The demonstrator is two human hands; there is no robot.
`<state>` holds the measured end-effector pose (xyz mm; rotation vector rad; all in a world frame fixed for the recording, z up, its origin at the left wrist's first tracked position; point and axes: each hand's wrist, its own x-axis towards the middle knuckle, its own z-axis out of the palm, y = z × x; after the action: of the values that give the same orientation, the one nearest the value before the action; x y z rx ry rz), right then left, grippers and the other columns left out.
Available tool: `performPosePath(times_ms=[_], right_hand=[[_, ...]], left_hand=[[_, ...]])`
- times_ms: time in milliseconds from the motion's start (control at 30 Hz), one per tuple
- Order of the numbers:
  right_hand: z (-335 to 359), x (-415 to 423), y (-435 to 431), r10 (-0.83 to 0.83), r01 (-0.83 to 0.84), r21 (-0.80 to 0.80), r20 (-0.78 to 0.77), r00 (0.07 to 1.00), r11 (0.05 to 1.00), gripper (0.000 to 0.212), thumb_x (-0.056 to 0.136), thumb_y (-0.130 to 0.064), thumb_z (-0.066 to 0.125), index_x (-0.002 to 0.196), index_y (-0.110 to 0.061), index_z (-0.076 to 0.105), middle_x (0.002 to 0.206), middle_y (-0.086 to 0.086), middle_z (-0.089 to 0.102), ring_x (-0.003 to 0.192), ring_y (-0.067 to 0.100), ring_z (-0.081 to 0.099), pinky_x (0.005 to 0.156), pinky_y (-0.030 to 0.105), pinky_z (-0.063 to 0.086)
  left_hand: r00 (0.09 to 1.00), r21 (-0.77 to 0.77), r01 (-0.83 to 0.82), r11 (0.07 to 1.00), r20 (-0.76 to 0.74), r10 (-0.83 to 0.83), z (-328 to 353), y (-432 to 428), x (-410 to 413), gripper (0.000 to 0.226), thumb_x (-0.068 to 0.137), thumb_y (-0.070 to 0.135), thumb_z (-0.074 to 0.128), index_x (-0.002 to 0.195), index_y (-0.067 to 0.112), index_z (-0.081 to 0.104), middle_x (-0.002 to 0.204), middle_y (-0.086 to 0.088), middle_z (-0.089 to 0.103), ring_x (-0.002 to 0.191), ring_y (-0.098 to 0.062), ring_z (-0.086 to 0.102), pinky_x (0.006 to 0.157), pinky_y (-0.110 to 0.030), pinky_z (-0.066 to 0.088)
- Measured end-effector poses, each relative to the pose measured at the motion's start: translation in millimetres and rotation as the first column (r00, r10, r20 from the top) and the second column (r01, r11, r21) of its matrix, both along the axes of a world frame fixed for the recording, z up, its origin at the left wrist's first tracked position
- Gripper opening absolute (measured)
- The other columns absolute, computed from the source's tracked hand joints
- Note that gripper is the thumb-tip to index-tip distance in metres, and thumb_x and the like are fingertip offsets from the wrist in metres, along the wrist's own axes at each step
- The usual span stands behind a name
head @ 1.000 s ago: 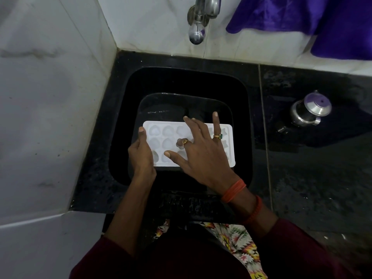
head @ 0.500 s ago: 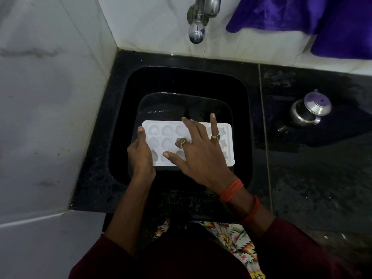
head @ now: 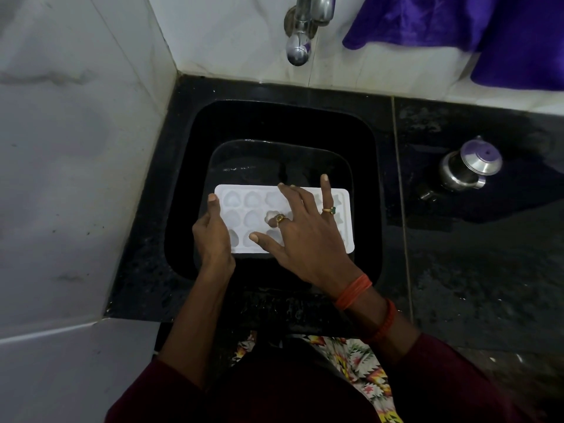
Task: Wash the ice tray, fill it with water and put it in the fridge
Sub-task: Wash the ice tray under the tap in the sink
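Barely anything has moved: left hand still grips the tray end, right hand fingers spread on it, in black sink; pot on worktop.

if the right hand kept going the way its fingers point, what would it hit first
The right hand rests on the white plastic ice tray, fingers pointing away from the person. Beyond the tray's far rim, probably the black sink's back wall below the steel tap; depth is unclear.

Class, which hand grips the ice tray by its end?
The left hand, thumb over the tray at its left end; the right hand lies spread on top.
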<state>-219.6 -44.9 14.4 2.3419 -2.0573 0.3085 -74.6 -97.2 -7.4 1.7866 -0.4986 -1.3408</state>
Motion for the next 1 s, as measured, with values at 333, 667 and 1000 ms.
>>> performPosePath(times_ms=[333, 667, 1000], right_hand=[[2.9, 0.4, -1.5, 0.012, -0.010, 0.037, -0.034, 0.999, 0.999, 0.064, 0.096, -0.071, 0.035, 0.107, -0.024, 0.078, 0.149, 0.013, 0.052, 0.141, 0.027, 0.044, 0.124, 0.058, -0.009], [6.9, -7.6, -4.0, 0.045, -0.042, 0.043, -0.080, 0.996, 0.998, 0.058, 0.097, -0.068, 0.040, 0.101, -0.025, 0.079, 0.148, 0.016, 0.053, 0.140, 0.031, 0.046, 0.124, 0.059, -0.008], [9.8, -7.9, -6.5, 0.056, -0.055, 0.016, -0.116, 0.992, 0.998, 0.058, 0.098, -0.068, 0.041, 0.100, -0.025, 0.080, 0.146, 0.015, 0.055, 0.139, 0.031, 0.048, 0.124, 0.060, -0.007]], left_hand=[[1.000, -0.003, -0.004, 1.000, -0.015, 0.004, 2.0, -0.2, -0.5, 0.036, 0.100, 0.054, 0.050, 0.083, 0.028, 0.068, 0.086, 0.004, 0.074, 0.090, -0.025, 0.073, 0.083, -0.042, 0.061], [1.000, 0.026, 0.005, 1.000, -0.003, -0.005, -3.8, -0.1, 5.0, 0.043, 0.089, 0.068, 0.053, 0.089, 0.029, 0.072, 0.098, 0.000, 0.077, 0.093, -0.027, 0.073, 0.090, -0.052, 0.058], [1.000, 0.017, -0.011, 1.000, -0.028, 0.011, -1.8, -1.6, 4.6, 0.037, 0.097, 0.058, 0.052, 0.088, 0.027, 0.069, 0.095, 0.000, 0.076, 0.090, -0.025, 0.074, 0.088, -0.049, 0.060]])
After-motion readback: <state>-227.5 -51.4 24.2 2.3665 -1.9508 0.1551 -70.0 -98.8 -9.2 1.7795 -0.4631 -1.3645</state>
